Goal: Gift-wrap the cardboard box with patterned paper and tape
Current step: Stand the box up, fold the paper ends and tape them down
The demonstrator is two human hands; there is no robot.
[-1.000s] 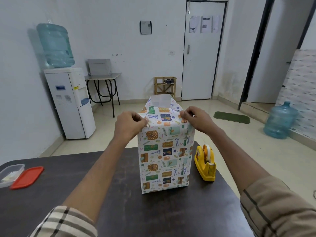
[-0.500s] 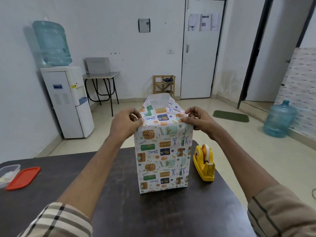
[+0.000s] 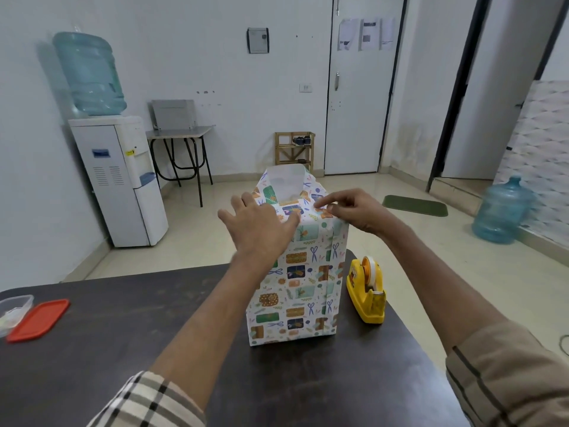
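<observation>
The tall box (image 3: 297, 285) stands upright on the dark table (image 3: 154, 322), covered in white patterned paper. At its top the far paper flap sticks up, showing its white inner side. My left hand (image 3: 257, 224) lies flat with straight fingers on the near top flap, pressing it down. My right hand (image 3: 348, 211) pinches the folded paper at the top right edge with thumb and forefinger. A yellow tape dispenser (image 3: 368, 292) sits on the table just right of the box.
A clear plastic container (image 3: 14, 309) and its red lid (image 3: 38, 318) lie at the table's left edge. Beyond the table stand a water dispenser (image 3: 118, 180), a small desk (image 3: 180, 134) and a wooden rack (image 3: 294, 147). A water jug (image 3: 502, 211) sits on the floor right.
My left hand has let go of the top left corner, opened flat and moved onto the near top flap. The right hand stays pinching the top right edge.
</observation>
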